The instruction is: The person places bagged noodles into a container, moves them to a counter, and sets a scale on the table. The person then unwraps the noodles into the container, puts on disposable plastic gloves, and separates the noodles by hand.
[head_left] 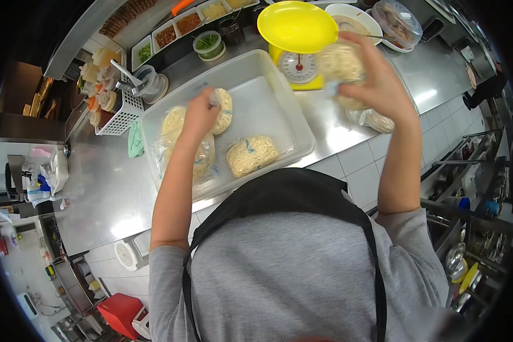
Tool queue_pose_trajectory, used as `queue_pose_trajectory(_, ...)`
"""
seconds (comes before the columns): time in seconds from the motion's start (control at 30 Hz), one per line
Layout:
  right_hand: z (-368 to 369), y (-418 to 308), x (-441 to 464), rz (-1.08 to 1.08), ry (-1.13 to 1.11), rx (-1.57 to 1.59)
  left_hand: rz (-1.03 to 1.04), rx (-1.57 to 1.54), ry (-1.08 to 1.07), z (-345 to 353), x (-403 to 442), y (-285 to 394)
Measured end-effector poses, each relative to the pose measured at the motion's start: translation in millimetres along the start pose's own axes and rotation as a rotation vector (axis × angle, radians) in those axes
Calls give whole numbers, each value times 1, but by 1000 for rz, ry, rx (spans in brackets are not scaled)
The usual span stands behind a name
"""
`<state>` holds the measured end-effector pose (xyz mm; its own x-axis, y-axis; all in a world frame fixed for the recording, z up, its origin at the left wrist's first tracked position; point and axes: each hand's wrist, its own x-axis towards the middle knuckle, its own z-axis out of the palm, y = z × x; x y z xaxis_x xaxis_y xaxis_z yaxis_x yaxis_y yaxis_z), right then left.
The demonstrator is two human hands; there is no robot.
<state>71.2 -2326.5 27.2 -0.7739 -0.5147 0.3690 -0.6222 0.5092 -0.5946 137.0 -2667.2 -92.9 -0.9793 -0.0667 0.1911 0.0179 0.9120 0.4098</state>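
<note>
My left hand (201,115) is over the left part of a translucent plastic bin (302,117), its fingers closed on the plastic of a small bag of noodles (224,112). Other bagged noodles (174,121) lie beside and under that wrist, and a separate bag of noodles with blue print (252,155) rests near the bin's front side. On the right, my right hand (379,85) curls around another bag of noodles (341,62), held up in front of the yellow scale (297,67) and slightly blurred. Below it, a clear plastic bag (371,121) with pale contents lies on the steel counter.
Behind the bin stand a tub of chopped greens (208,45), a dark jar (231,31) and trays of toppings (166,36). At left are a white basket of bottles (122,111) and a green cloth (135,138). A white bowl (356,20) and a covered dish (398,24) stand back right.
</note>
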Motion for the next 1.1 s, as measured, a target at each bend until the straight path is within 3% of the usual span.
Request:
queue_pose_trajectory(0.07,-12,33,-15,201,72,-61,-167,-608,80,-2,6,-14)
queue_pose_trajectory(0.1,-10,64,-25,201,72,-60,-167,-607,80,-13,7,-3)
queue_pose_trajectory(0.17,9,123,-46,236,149,-259,-49,-934,128,-57,9,44)
queue_pose_trajectory(0.27,20,128,-59,241,189,-157,56,-935,141,-94,17,104)
queue_pose_trajectory(0.33,23,125,-59,230,218,-228,142,-1012,-1,-100,23,134)
queue_pose_trajectory(0.5,21,112,-60,216,305,-365,15,-1265,-243,-40,34,183)
queue_pose_trajectory(0.6,23,122,-67,293,321,-206,74,-1217,-272,17,43,197)
queue_pose_trajectory(0.7,26,129,-65,357,427,-146,126,-975,-225,57,46,204)
queue_pose_trajectory(0.77,29,133,-60,242,518,-186,117,-726,-417,76,47,199)
queue_pose_trajectory(0.8,29,130,-59,237,516,-179,111,-721,-413,79,45,200)
queue_pose_trajectory(0.87,30,119,-59,256,395,-363,264,-496,-474,82,35,196)
queue_pose_trajectory(0.9,30,119,-56,251,391,-351,327,-568,-375,74,31,193)
queue_pose_trajectory(0.97,27,125,-58,228,372,-303,447,-430,-177,34,31,182)
queue_pose_trajectory(1.03,27,132,-59,208,357,-268,382,-137,-285,-13,21,155)
queue_pose_trajectory(1.1,24,135,-61,182,332,-248,151,212,-690,-33,1,132)
